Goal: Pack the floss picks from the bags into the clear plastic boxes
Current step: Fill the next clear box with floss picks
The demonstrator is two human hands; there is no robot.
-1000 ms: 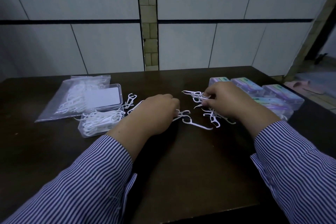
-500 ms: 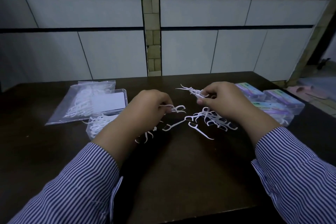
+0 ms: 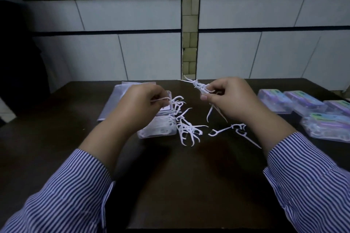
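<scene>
White floss picks [image 3: 187,130] lie tangled in a loose heap on a dark wooden table [image 3: 170,185], just right of an open clear plastic box [image 3: 157,128] already partly filled with picks. Two more picks [image 3: 229,129] lie apart from the heap, near the right wrist.

The person's left hand [image 3: 140,108], raised above the box, pinches the handle of one pick between curled fingers, with several others dangling in a chain from it toward the heap. The right hand [image 3: 231,98], also lifted off the table, grips a small bundle of picks [image 3: 200,87] whose pointed ends fan out to the upper left, while a couple hang down below the palm.

Behind the left hand, a clear plastic bag [image 3: 117,104] lies flat on the table; in the dim light its contents cannot be made out.

Along the table's right edge sit four closed plastic boxes [image 3: 306,106] with purple and green labels, close together.

Both forearms wear blue-and-white striped sleeves [image 3: 72,195]. A white tiled wall [image 3: 151,53] rises beyond the table.
</scene>
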